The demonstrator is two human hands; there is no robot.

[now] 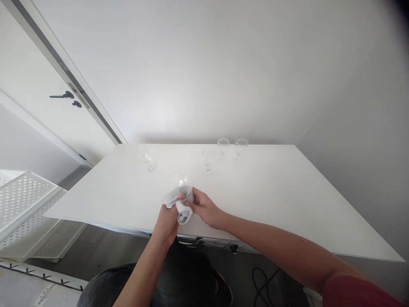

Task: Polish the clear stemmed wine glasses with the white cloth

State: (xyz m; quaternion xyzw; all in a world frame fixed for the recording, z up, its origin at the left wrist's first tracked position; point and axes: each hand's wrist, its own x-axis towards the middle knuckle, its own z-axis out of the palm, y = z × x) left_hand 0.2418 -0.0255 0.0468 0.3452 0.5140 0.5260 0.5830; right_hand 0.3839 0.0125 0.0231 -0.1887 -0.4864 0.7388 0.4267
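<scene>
Over the front part of the white tabletop, both my hands are closed on a crumpled white cloth. My left hand grips it from below and the left, partly covered by the folds. From the right, my right hand pinches the cloth with thumb and fingers. A clear glass juts out beyond the cloth, its bowl facing away from me and its lower part hidden in the fabric. Farther back stand three stemmed glasses, one nearer and two by the wall.
Another clear stemmed glass is at the back left of the table, seemingly tilted or lying. A white wall borders the far edge. White perforated shelving stands left, below a door with a black handle. A black cable lies on the floor.
</scene>
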